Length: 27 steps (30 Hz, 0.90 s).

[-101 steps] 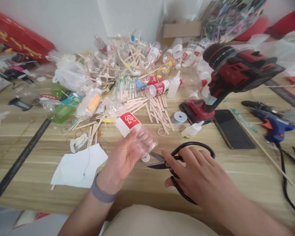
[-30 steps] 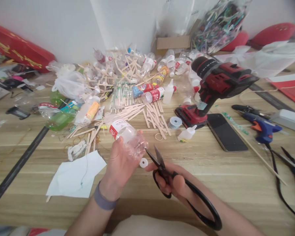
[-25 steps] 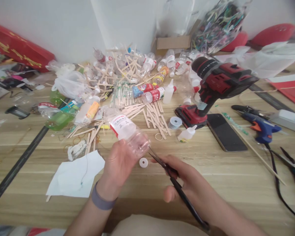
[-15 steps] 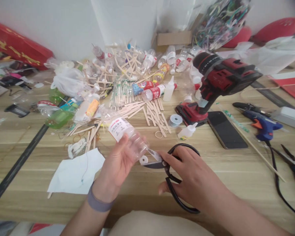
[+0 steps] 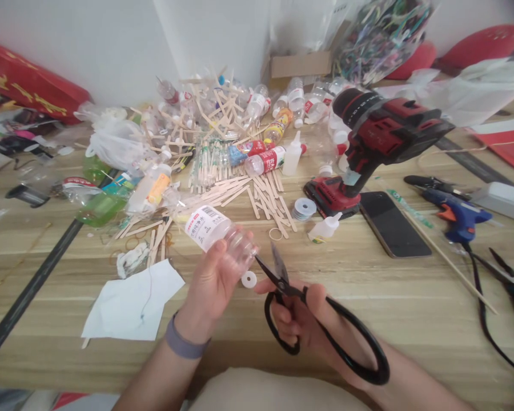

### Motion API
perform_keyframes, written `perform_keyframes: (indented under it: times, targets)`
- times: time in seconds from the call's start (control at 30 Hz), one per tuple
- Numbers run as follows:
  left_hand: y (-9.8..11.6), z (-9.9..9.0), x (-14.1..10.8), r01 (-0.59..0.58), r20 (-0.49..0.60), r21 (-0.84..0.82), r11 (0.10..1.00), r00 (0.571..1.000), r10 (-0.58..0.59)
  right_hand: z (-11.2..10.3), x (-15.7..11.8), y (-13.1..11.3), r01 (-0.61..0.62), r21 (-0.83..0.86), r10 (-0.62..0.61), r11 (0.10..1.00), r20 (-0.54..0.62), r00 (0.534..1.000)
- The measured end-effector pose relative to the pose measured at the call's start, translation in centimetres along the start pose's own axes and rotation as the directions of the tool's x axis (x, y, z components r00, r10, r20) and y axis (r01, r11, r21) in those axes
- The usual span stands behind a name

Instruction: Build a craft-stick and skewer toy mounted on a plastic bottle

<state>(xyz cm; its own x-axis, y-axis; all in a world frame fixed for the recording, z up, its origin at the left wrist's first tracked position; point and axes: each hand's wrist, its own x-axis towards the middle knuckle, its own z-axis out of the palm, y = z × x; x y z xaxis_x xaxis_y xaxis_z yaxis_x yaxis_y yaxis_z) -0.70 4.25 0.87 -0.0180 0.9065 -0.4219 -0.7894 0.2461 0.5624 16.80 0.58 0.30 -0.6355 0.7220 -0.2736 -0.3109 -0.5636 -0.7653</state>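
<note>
Holding a clear plastic bottle with a white label [image 5: 208, 228] close to black-handled metal scissors [image 5: 281, 283]

The person's left hand [image 5: 209, 285] is curled around the lower part of the bottle, thumb along the near side, with a greyish-purple band [image 5: 186, 342] on the wrist. The bottle is raised over the wood-grain tabletop [image 5: 55, 308] and tilted, its neck pointing away to the left and its base turned towards the scissors.

The right hand [image 5: 297, 319] is closed on the scissors' handles, fingers through one loop and thumb against the other. The blades stand apart; one tip comes right up to the bottle's base, though from here I can't tell whether it touches.

Just below that base lies a small, round white disc with a hole [image 5: 248, 279]. A creased sheet of white paper [image 5: 132, 302] lies left of the left hand, and flat, pale wooden sticks [image 5: 274, 205] fan out beyond the bottle. Over on the right, a red-and-black cordless drill [image 5: 389, 131] stands on its battery, near a black smartphone [image 5: 394, 225] and a blue glue gun with an orange trigger [image 5: 458, 214]. A grey spool [image 5: 304, 209] sits just left of the drill's foot.
</note>
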Motion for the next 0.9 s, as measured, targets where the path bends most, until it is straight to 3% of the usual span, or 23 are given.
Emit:
perform_keyframes:
  times: [0.07,0.13,0.27,0.43,0.5,0.57,0.67,0.8,0.9]
  targets:
    - [0.1,0.0,0.1,0.050,0.037,-0.020,0.999,0.998,-0.049,0.3,0.2,0.3,-0.061,0.170,0.060,0.984,0.016,0.998]
    - [0.2,-0.1,0.2,0.076,0.056,-0.040,0.996,0.996,-0.074,0.4,0.4,0.5,-0.058,0.190,0.055,0.980,0.020,0.998]
    - [0.1,-0.1,0.2,0.040,0.048,-0.074,0.996,0.998,-0.036,0.0,0.2,0.5,0.085,-0.212,-0.098,0.974,-0.052,0.994]
    - [0.0,0.1,-0.1,0.044,0.061,-0.069,0.997,0.997,-0.039,0.1,-0.2,-1.2,0.037,-0.683,-0.220,0.730,-0.183,0.958]
    - [0.0,0.1,-0.3,0.052,0.072,-0.060,0.997,0.996,-0.048,0.4,-0.2,-1.9,-0.005,-0.778,-0.245,0.628,-0.204,0.948]
    - [0.0,0.2,-0.4,0.058,0.088,-0.060,0.997,0.995,-0.052,0.5,-0.2,-2.3,-0.011,-0.809,-0.260,0.588,-0.203,0.944]
    - [0.0,0.4,-0.4,0.068,0.106,-0.092,0.993,0.993,-0.058,0.5,-0.3,-1.9,0.032,-0.781,-0.281,0.623,-0.186,0.942]
    - [-0.2,0.6,-0.4,0.090,0.116,-0.120,0.989,0.990,-0.076,0.2,-0.4,-0.6,0.105,-0.647,-0.265,0.755,-0.154,0.952]
    - [-0.4,0.5,-0.4,0.103,0.138,-0.105,0.989,0.987,-0.088,0.1,-0.5,0.0,0.188,-0.694,-0.362,0.695,-0.112,0.925]
